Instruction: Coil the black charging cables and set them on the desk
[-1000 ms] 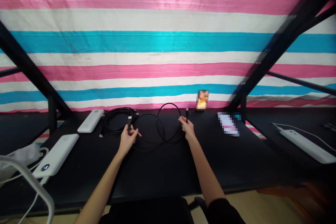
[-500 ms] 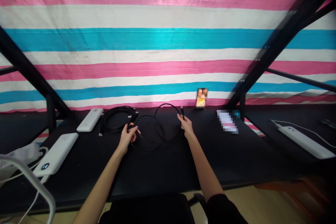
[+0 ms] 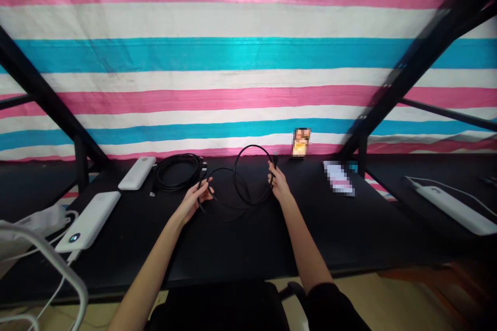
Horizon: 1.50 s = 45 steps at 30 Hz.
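A thin black cable (image 3: 234,184) runs in loose loops between my two hands, over the black table. My right hand (image 3: 279,182) is closed on the cable near its plug (image 3: 275,158), with a round loop standing just to the left of the fingers. My left hand (image 3: 194,197) pinches another stretch of the same cable between thumb and fingers, and a short bend hangs below the fingertips. Just beyond my left hand lies a coiled black cable (image 3: 158,176) with several plugs at its right side; neither hand appears to grip it.
Two white power banks (image 3: 137,174) (image 3: 89,221) lie on the table (image 3: 233,258) at the left, beside a white power strip (image 3: 42,222). Another white power bank (image 3: 452,209) lies far right. Pixelated items (image 3: 339,178) are at the right. Black metal beams (image 3: 404,70) slant on both sides before a striped sheet.
My right hand has drawn a loop of the cable up so it stands higher and rounder. My left hand stays on the cable, its fingers slightly shifted. The view has tilted a little.
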{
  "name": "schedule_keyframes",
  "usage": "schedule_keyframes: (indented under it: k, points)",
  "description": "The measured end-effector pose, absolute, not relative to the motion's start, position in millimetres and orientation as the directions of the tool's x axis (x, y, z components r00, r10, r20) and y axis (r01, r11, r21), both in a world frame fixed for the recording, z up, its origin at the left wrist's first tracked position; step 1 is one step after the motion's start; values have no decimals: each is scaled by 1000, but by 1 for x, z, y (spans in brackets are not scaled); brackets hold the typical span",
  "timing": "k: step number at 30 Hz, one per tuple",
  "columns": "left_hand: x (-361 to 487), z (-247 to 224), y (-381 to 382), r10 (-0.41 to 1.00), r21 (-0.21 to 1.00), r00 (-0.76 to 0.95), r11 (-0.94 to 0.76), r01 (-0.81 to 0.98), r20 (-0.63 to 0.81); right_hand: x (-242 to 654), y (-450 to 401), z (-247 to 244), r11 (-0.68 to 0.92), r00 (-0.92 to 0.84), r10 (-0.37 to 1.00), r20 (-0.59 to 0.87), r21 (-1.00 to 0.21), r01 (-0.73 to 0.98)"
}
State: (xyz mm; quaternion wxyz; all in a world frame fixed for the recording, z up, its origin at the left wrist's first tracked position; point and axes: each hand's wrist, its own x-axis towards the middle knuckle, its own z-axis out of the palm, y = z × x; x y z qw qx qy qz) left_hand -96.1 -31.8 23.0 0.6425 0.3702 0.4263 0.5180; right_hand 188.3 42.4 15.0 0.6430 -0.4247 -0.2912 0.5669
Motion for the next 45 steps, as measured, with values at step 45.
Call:
schedule_keyframes:
  k: [45]
  points:
    - [-95, 25, -36, 941, 983, -312, -165, -76, 133, 196, 46, 13, 28, 429, 861, -274, -815, -578]
